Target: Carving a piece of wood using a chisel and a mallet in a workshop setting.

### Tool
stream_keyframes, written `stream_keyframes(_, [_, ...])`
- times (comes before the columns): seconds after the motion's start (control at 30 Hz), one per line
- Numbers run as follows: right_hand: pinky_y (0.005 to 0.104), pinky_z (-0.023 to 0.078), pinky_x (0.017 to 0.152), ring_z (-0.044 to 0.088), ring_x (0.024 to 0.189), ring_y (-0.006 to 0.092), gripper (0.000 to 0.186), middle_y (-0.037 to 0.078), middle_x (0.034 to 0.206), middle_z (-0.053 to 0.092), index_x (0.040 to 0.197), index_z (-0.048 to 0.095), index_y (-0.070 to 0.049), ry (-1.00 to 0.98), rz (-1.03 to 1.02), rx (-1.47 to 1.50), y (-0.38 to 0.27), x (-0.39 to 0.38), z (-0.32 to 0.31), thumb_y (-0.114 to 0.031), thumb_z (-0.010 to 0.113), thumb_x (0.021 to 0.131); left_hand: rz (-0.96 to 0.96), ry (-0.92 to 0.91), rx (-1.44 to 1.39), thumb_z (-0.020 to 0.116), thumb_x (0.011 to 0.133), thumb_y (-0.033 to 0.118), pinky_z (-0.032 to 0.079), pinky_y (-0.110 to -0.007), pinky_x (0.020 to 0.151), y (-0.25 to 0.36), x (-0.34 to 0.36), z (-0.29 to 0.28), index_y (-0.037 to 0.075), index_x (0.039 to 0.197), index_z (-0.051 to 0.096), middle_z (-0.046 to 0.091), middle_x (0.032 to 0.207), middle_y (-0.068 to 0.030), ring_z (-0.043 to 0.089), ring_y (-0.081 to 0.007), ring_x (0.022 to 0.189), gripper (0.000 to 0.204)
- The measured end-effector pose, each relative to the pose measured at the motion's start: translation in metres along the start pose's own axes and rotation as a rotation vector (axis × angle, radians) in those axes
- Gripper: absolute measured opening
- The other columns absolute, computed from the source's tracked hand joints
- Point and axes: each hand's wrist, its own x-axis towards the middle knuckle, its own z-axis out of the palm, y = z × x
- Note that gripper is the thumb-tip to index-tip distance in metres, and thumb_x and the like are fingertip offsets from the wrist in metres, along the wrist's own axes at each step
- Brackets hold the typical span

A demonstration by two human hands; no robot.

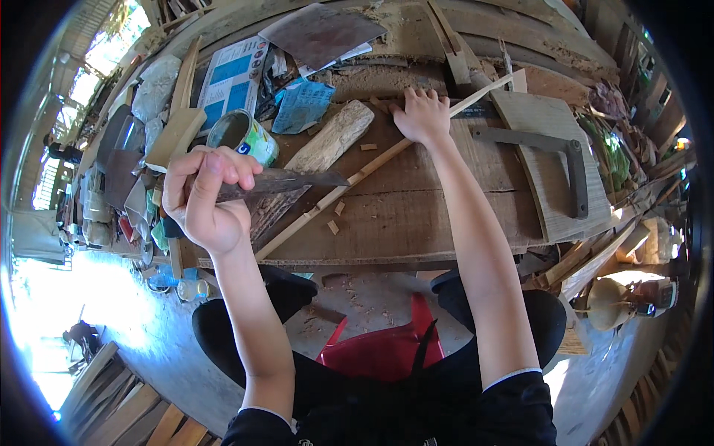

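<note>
Thin pale wooden strip (379, 163) is lying under the spread right hand (424, 117), seemingly for steadiness, left hand (208, 195) pinching dark flat metal blade (290, 183).

Wooden bench (416, 230): slim strip (381, 158) slanting to front edge; 2 chips (333, 227) near that edge; board (550, 175) at right edge.

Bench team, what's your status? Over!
Left hand gripping dark, flat metal blade. Right hand over long, pale wooden strip. Small pale wood chips beside strip.

The blade (291, 183) looks dull metal, the strip (380, 161) bare wood — the seat (379, 351) smooth plastic.
</note>
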Motion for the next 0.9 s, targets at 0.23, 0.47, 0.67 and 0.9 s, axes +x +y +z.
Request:
stream_keyframes(0.23, [0.0458, 0.033, 0.099, 0.049, 0.120, 0.0272, 0.046, 0.012, 0.120, 0.060, 0.115, 0.057, -0.006, -0.003, 0.001, 0.016, 0.000, 0.000, -0.003, -0.042, 0.047, 0.087, -0.005, 0.002, 0.039, 0.049, 0.089, 0.005, 0.048, -0.040, 0.055, 0.004, -0.002, -0.007, 0.000, 0.082, 0.052, 0.050, 0.066, -0.0109, 0.052, -0.0218, 0.054, 0.009])
stream_keyframes(0.47, [0.0458, 0.032, 0.100, 0.047, 0.121, 0.0263, 0.046, 0.010, 0.121, 0.059, 0.115, 0.057, -0.007, -0.020, 0.002, 0.016, 0.000, -0.001, -0.002, -0.041, 0.049, 0.086, -0.052, 0.058, 0.008, 0.047, 0.089, 0.007, 0.047, -0.043, 0.061, 0.006, -0.020, -0.029, 0.004, 0.080, 0.047, 0.049, 0.068, -0.0095, 0.051, -0.0221, 0.057, 0.009])
stream_keyframes(0.67, [0.0461, 0.033, 0.100, 0.048, 0.120, 0.0265, 0.046, 0.010, 0.121, 0.059, 0.116, 0.057, -0.007, -0.025, 0.003, 0.012, 0.000, 0.000, -0.002, -0.041, 0.049, 0.086, -0.070, 0.177, -0.035, 0.046, 0.089, 0.010, 0.047, -0.044, 0.068, -0.002, -0.044, -0.063, 0.006, 0.076, 0.046, 0.047, 0.067, -0.0080, 0.049, -0.0217, 0.060, 0.014])
stream_keyframes(0.9, [0.0457, 0.033, 0.100, 0.049, 0.121, 0.0264, 0.045, 0.010, 0.121, 0.060, 0.117, 0.057, -0.011, -0.012, 0.027, -0.012, 0.000, 0.001, 0.001, -0.043, 0.051, 0.086, -0.133, 0.115, 0.072, 0.045, 0.089, 0.010, 0.047, -0.046, 0.074, 0.011, -0.046, -0.062, 0.005, 0.079, 0.044, 0.048, 0.068, -0.0087, 0.051, -0.0234, 0.063, 0.011])
